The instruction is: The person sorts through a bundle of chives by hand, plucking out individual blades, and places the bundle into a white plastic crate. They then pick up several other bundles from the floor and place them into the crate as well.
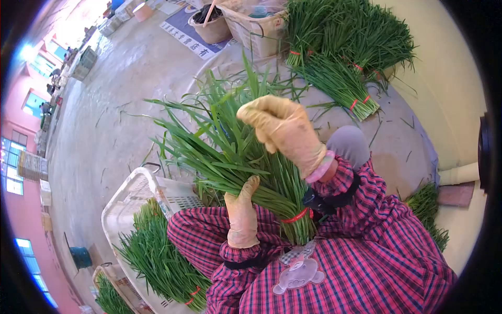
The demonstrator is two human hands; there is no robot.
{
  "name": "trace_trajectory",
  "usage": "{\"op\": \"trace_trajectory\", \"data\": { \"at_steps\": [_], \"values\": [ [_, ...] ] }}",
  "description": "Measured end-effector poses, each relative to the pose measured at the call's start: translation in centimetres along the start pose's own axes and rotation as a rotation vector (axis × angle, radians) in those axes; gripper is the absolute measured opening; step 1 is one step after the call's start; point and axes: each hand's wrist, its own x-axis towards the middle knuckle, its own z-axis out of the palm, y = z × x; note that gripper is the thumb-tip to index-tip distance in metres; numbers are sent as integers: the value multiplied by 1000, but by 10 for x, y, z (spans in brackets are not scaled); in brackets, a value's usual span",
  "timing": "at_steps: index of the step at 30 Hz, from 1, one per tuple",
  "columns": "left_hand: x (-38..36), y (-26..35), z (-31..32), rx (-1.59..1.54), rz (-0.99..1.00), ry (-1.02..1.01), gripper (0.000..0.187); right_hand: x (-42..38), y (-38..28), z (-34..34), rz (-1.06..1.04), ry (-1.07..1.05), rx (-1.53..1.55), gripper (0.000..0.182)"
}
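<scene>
A large bunch of green chives (230, 141) rests slanting across my lap, its leaves fanned out away from me. A red band (296, 215) circles it near the stem ends. My left hand (242, 217), in a pale rubber glove, is closed around the near left side of the bunch, thumb on top. My right hand (285, 131), gloved too, is raised over the leaves with its fingers curled together. Whatever its fingertips hold, if anything, I cannot make out.
At my left, a white plastic basket (128, 196) holds banded chives (162, 251). More banded bunches (350, 42) are piled on the sheet at the upper right. A basin (212, 30) and a large basket (256, 36) stand ahead. Loose chives (426, 209) lie at right.
</scene>
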Motion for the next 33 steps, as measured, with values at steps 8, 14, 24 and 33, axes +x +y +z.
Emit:
{"op": "trace_trajectory", "data": {
  "at_steps": [8, 14, 24, 33],
  "values": [
    [1, 1, -1, -45, -9, 21, 29, -43, 37, -18, -49, -99, -386, 24],
    [-1, 2, 4, -20, 1, -10, 30, -43, 39, -6, -272, -10, -851, 27],
    [-2, 3, 0, -67, -40, 3, 32, -34, 29, -26, 131, -216, -546, 24],
    [-3, 6, 4, -45, -23, -14, 32, -26, 36, -16, -73, -171, -789, 24]
  ]
}}
